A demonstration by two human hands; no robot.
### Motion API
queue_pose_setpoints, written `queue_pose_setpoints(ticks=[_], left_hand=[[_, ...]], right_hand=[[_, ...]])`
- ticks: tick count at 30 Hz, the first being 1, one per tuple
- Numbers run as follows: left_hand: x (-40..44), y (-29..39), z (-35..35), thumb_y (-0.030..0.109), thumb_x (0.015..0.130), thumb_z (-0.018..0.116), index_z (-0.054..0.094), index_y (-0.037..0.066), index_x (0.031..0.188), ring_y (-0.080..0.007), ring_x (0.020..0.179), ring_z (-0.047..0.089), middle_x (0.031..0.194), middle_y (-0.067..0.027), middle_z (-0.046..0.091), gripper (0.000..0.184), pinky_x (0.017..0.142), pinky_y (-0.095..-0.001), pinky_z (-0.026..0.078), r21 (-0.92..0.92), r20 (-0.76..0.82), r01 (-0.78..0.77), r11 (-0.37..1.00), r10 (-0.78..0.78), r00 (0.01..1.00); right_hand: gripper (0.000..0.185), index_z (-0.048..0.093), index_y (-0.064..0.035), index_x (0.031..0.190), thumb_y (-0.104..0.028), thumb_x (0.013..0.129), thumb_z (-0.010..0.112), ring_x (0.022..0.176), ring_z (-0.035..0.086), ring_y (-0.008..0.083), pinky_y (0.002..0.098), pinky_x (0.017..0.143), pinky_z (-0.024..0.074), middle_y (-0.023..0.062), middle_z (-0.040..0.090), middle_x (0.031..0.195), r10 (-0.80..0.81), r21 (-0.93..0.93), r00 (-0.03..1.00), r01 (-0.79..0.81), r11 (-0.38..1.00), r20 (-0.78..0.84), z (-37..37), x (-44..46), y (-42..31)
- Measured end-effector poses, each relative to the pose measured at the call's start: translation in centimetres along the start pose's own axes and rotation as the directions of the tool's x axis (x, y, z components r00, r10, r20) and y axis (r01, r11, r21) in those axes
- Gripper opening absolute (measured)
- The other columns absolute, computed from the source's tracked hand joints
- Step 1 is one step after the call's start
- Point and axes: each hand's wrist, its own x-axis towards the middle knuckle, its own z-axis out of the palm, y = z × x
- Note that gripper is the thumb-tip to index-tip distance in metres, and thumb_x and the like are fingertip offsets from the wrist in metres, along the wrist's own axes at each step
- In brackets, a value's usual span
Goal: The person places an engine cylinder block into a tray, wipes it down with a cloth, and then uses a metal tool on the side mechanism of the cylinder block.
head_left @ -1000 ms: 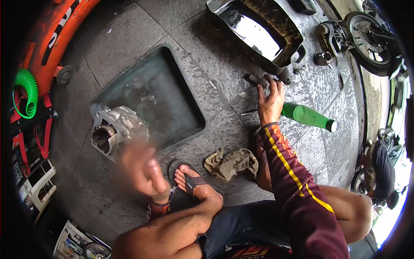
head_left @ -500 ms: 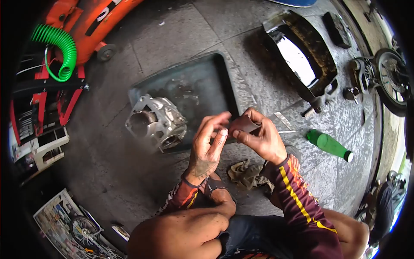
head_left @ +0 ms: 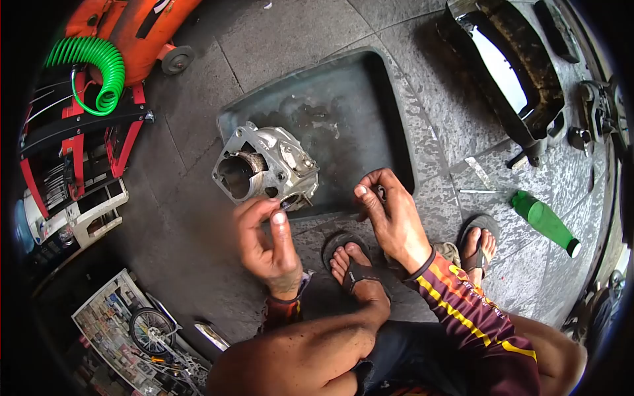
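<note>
A silver metal engine part [head_left: 287, 158] with a round bore rests on the left side of a dark tray [head_left: 403, 132]. Just below its lower edge is my left hand [head_left: 267, 244], thumb and fingers curled close together; what they hold, if anything, is too small to tell. Over the tray's lower right corner, my right hand [head_left: 394, 221] has its fingers bent toward the thumb. A dark sliver shows at its fingertips, but I cannot make out what it is.
A green bottle [head_left: 545, 221] lies at the right beside a thin metal rod [head_left: 482, 191]. A dirty open container [head_left: 508, 72] is at the upper right. A cloth [head_left: 449, 253] lies by my right foot. At the left are a green coiled hose [head_left: 99, 69] and red stands [head_left: 76, 148].
My hands have moved apart, the left toward the engine part. The brown piece seen earlier in my right hand is now mostly hidden. The view has shifted.
</note>
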Motion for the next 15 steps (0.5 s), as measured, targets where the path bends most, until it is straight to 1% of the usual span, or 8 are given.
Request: queue_pose_setpoints(ticks=[1, 3, 5, 7, 9, 11, 13, 15], left_hand=[[-0.1, 0.0, -0.3, -0.003, 0.091, 0.058, 0.062, -0.003, 0.106, -0.0171, 0.079, 0.058, 0.106, -0.0121, 0.059, 0.016, 0.076, -0.0306, 0.049, 0.010, 0.007, 0.006, 1.000, -0.006, 1.000], [-0.1, 0.5, -0.8, -0.002, 0.091, 0.058, 0.061, -0.003, 0.115, -0.0164, 0.081, 0.059, 0.109, -0.0129, 0.059, 0.024, 0.074, -0.0285, 0.050, 0.127, 0.184, -0.025, 0.992, 0.001, 0.983], [-0.1, 1.4, 0.2, 0.004, 0.093, 0.063, 0.060, 0.000, 0.123, -0.0142, 0.082, 0.060, 0.114, -0.0123, 0.061, 0.031, 0.063, -0.0233, 0.050, 0.162, 0.338, 0.159, 0.974, -0.207, 0.918], [-1.1, 1.0, 0.7, 0.007, 0.093, 0.065, 0.061, 0.001, 0.121, -0.0134, 0.081, 0.060, 0.113, -0.0104, 0.062, 0.030, 0.061, -0.0240, 0.049, 0.217, 0.468, 0.332, 0.918, -0.396, 0.790], [-2.9, 0.2, 1.1, 0.007, 0.093, 0.066, 0.060, 0.000, 0.110, -0.0119, 0.076, 0.061, 0.103, -0.0081, 0.063, 0.020, 0.058, -0.0241, 0.048, 0.139, 0.450, 0.462, 0.876, -0.472, 0.758], [-3.6, -0.8, 1.3, 0.004, 0.092, 0.067, 0.059, 0.000, 0.105, -0.0092, 0.071, 0.057, 0.100, -0.0067, 0.062, 0.016, 0.060, -0.0227, 0.046, 0.036, 0.395, 0.524, 0.851, -0.493, 0.775], [-3.9, -1.3, 1.0, 0.002, 0.091, 0.068, 0.059, 0.000, 0.103, -0.0061, 0.069, 0.052, 0.098, -0.0043, 0.061, 0.015, 0.061, -0.0208, 0.043, -0.014, 0.309, 0.560, 0.828, -0.529, 0.790], [-3.4, -1.7, 0.7, 0.001, 0.092, 0.066, 0.058, -0.001, 0.104, -0.0050, 0.072, 0.049, 0.100, -0.0045, 0.059, 0.015, 0.061, -0.0197, 0.041, -0.030, 0.318, 0.506, 0.862, -0.472, 0.822]], right_hand=[[0.021, 0.058, 0.0021, 0.098, -0.018, 0.097, 0.062, 0.078, 0.060, 0.0320, 0.0388, 0.072, 0.0481, 0.0166, 0.059, 0.090, 0.011, 0.007, 1.000, -0.011, 1.000, 0.003, 0.4, 0.1, 0.4], [0.023, 0.058, 0.0030, 0.099, -0.020, 0.098, 0.061, 0.082, 0.060, 0.0326, 0.0387, 0.074, 0.0477, 0.0180, 0.058, 0.095, -0.089, -0.107, 0.996, 0.086, 0.991, -0.027, 1.0, 0.4, 0.5], [0.021, 0.058, 0.0021, 0.101, -0.019, 0.099, 0.060, 0.079, 0.060, 0.0292, 0.0377, 0.073, 0.0481, 0.0160, 0.060, 0.091, -0.029, -0.061, 0.999, 0.027, 0.998, -0.025, 1.5, 0.6, 0.0], [0.019, 0.058, 0.0006, 0.106, -0.016, 0.098, 0.061, 0.076, 0.062, 0.0243, 0.0361, 0.072, 0.0491, 0.0129, 0.062, 0.088, 0.088, 0.165, 0.995, -0.094, 0.982, 0.042, 1.8, -0.1, -0.9], [0.024, 0.056, -0.0015, 0.114, -0.010, 0.093, 0.066, 0.078, 0.065, 0.0167, 0.0308, 0.070, 0.0511, 0.0093, 0.065, 0.087, 0.046, 0.175, 0.999, -0.048, 0.983, 0.017, 2.9, -0.7, -0.2], [0.028, 0.057, -0.0021, 0.114, -0.008, 0.090, 0.070, 0.080, 0.065, 0.0134, 0.0286, 0.072, 0.0521, 0.0075, 0.066, 0.089, 0.117, 0.383, 0.993, -0.098, 0.919, -0.026, 3.9, -1.0, 1.3], [0.031, 0.056, -0.0024, 0.115, -0.007, 0.089, 0.072, 0.082, 0.064, 0.0125, 0.0280, 0.073, 0.0526, 0.0066, 0.067, 0.090, 0.185, 0.445, 0.982, -0.179, 0.878, 0.030, 3.5, -0.7, 1.0], [0.035, 0.056, -0.0027, 0.115, -0.007, 0.087, 0.075, 0.083, 0.064, 0.0117, 0.0274, 0.075, 0.0530, 0.0058, 0.068, 0.092, 0.244, 0.508, 0.966, -0.252, 0.824, 0.084, 2.6, -0.2, 0.7]])
